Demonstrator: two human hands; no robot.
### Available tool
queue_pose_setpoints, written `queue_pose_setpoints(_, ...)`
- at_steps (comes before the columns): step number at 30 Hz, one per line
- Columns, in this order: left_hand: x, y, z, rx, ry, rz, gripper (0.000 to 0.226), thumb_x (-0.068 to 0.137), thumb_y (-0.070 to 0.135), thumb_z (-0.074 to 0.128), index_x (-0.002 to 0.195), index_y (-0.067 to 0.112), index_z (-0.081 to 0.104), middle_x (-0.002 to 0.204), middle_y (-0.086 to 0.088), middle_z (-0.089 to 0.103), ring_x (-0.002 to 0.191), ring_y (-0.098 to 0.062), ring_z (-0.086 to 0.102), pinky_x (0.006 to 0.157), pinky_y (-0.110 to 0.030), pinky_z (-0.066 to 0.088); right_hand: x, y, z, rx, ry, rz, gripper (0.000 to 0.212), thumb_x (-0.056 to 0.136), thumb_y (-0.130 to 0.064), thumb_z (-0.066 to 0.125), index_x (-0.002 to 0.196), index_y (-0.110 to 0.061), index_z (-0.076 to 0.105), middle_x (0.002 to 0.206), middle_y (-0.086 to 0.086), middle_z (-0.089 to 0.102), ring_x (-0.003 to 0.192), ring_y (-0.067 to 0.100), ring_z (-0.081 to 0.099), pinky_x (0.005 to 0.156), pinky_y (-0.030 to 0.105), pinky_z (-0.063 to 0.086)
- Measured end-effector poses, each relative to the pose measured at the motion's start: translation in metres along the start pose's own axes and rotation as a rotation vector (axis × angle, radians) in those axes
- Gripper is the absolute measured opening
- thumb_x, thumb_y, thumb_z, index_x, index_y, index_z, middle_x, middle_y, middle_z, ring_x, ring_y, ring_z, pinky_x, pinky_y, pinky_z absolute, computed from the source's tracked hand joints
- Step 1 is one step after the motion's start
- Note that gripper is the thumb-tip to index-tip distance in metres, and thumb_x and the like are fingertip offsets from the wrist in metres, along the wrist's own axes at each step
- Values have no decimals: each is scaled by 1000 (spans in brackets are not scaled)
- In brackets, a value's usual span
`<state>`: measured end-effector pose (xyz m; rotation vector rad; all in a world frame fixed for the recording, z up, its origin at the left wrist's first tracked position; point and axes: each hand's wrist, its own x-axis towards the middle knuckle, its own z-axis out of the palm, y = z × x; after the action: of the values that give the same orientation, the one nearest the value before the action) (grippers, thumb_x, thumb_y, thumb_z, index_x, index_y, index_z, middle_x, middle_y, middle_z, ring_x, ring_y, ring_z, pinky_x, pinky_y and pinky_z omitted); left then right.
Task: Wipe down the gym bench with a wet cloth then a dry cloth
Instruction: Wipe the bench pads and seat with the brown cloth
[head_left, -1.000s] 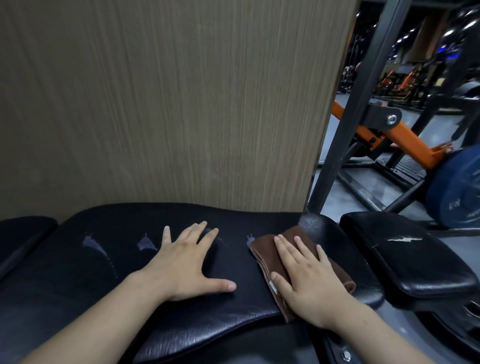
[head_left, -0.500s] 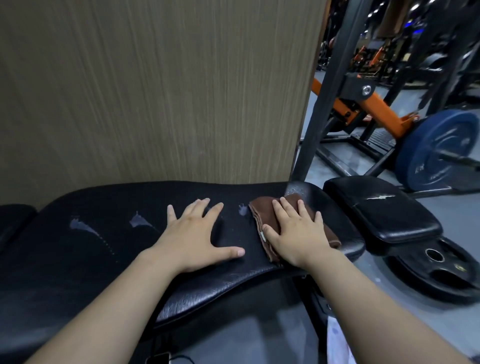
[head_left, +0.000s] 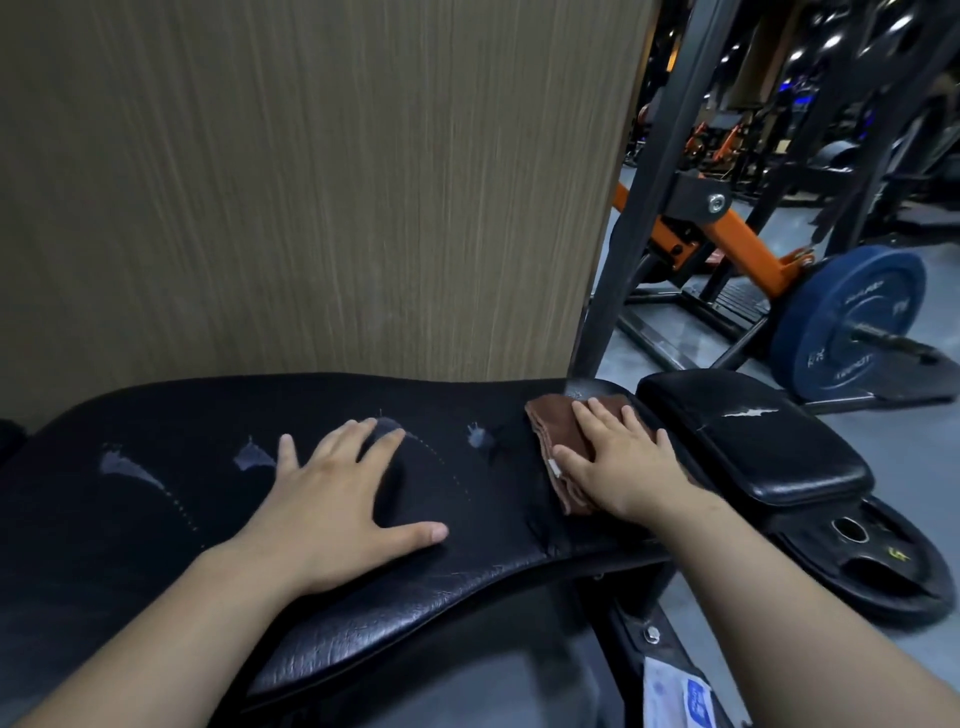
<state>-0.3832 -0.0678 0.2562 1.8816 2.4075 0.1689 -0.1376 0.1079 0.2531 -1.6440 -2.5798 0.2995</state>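
A black padded gym bench (head_left: 156, 519) with torn grey patches stretches across the lower frame. My left hand (head_left: 337, 499) lies flat on the pad near its middle, fingers spread. A folded brown cloth (head_left: 550, 431) sits near the bench's right end. My right hand (head_left: 618, 462) presses flat on top of that cloth, fingers straight and pointing away from me; the hand hides much of the cloth.
A wood-grain wall panel (head_left: 311, 182) rises directly behind the bench. A smaller black pad (head_left: 753, 447) sits to the right. A dark steel upright (head_left: 644, 197), an orange machine arm (head_left: 748, 244), a blue weight plate (head_left: 847, 322) and a black plate on the floor (head_left: 872, 566) crowd the right side.
My right hand has slid the brown cloth farther across the bench toward its far right end. My left hand stays flat on the pad. The camera view shifted slightly.
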Motion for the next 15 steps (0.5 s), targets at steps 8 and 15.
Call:
queue_pose_setpoints(8, -11, -42, -14, 9, 15, -96, 119, 58, 102, 21, 156, 38, 1, 166, 9, 0, 152, -10, -5, 121, -58, 1, 15, 38, -8, 8, 2, 229, 74, 96, -64, 32, 158, -32, 8, 167, -5, 2, 152, 35, -1, 119, 59, 5)
queue_pose_setpoints(15, -18, -54, -9, 10, -26, -119, 120, 56, 103, 19, 156, 39, 0, 166, 8, 0, 152, -10, -6, 121, -58, -1, 22, -14, 7, -112, 13, 125, 73, 98, -62, 21, 159, -25, 2, 167, -2, -2, 152, 35, -2, 118, 60, 5)
